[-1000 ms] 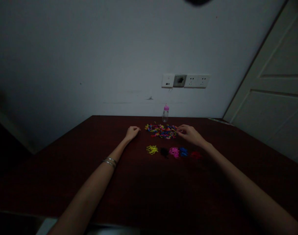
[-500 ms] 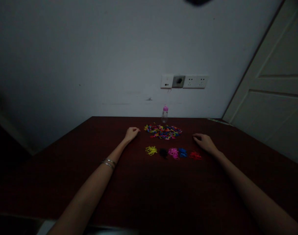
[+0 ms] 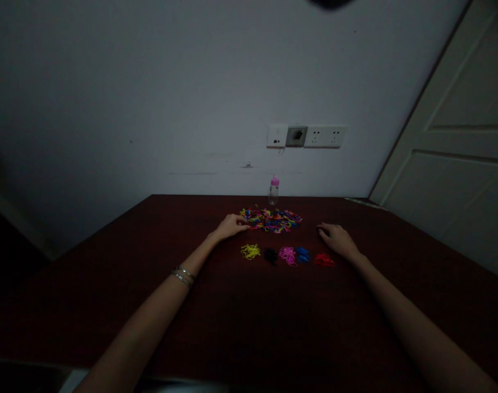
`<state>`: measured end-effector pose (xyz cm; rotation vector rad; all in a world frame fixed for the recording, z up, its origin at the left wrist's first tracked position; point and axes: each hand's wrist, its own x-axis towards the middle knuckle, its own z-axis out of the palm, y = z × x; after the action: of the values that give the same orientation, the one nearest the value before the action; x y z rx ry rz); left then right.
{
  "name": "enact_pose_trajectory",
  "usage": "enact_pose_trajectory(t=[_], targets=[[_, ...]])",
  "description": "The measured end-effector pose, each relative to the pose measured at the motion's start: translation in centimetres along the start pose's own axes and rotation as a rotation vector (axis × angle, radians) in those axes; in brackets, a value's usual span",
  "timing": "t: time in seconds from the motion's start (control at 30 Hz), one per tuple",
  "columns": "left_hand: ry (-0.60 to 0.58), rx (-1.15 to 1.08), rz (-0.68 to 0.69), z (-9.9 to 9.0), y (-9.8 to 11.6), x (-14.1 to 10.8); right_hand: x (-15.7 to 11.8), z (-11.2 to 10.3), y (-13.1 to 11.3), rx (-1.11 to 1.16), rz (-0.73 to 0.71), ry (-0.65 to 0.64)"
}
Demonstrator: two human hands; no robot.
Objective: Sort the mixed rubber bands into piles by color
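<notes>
My left hand (image 3: pixel 231 225) reaches to the left edge of a mixed pile of coloured rubber bands (image 3: pixel 273 220). Its thumb and fingers are apart, the tips by the outer bands; whether they touch one is too small to tell. My right hand (image 3: pixel 336 239) rests on the table to the right of the pile, fingers stretched and holding nothing. Nearer to me lie sorted heaps in a row: yellow bands (image 3: pixel 250 251), black bands (image 3: pixel 271 255), pink bands (image 3: pixel 288 255), blue bands (image 3: pixel 302 254) and red bands (image 3: pixel 324 260), the last closest to my right hand.
Behind the mixed pile, a clear bottle with a pink cap (image 3: pixel 274 191) stands near the wall. Sockets (image 3: pixel 324 137) are set in the wall above the dark red table (image 3: pixel 249 322). A pale panelled door (image 3: pixel 457 142) is on the right.
My left hand has moved right to the mixed pile, and its fingers have spread from a closed pose. My right hand has stayed nearly in place, while the view has shifted slightly.
</notes>
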<state>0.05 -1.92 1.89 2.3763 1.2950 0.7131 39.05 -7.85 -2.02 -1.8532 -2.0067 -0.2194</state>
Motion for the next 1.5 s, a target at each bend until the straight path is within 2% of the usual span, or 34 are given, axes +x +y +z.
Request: enact_pose_trajectory(t=[0.17,0.6,0.8,1.13,1.5], targets=[[-0.068,0.065,0.041,0.7,1.0,0.0,-0.1,-0.1,-0.2,0.012,0.007,0.010],[-0.023,0.160,0.004,1.0,0.9,-0.3,-0.2,-0.3,-0.3,-0.014,0.005,-0.013],[0.005,0.142,0.004,1.1,1.0,-0.3,-0.1,-0.2,-0.2,-0.008,-0.005,-0.002],[0.025,0.076,0.023,1.5,0.1,0.0,-0.1,-0.1,0.0,0.004,0.004,0.013],[0.043,0.078,0.037,0.8,0.9,-0.1,-0.1,-0.3,-0.1,-0.004,-0.024,0.008]])
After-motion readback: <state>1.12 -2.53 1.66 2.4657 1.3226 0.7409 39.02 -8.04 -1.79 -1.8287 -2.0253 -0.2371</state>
